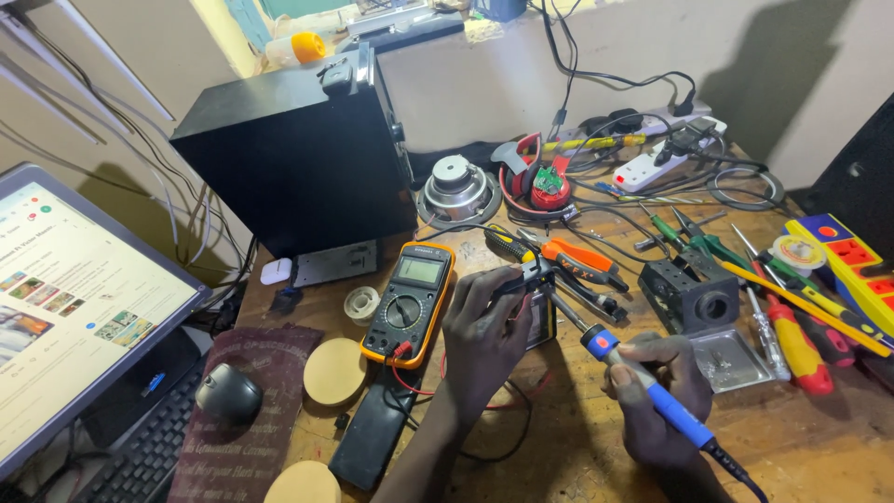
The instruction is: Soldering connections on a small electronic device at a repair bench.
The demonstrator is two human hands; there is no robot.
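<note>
My right hand [656, 396] grips a blue-handled soldering iron [643, 382], its metal tip pointing up-left toward a small dark part [541, 317] on the wooden bench. My left hand [484, 326] pinches something small at that part, close to the iron's tip; what it pinches is hidden by the fingers. A yellow-cased multimeter [410, 300] lies just left of my left hand, with red and black leads [410, 377] trailing from it under my wrist.
A black speaker box [298, 149] stands at the back left, a laptop screen [65, 298], keyboard and mouse [226, 391] at the left. Pliers [573, 256], screwdrivers [792, 335], a black iron stand [694, 298], a loose speaker driver [456, 186], power strips [666, 158] and cables crowd the right and back.
</note>
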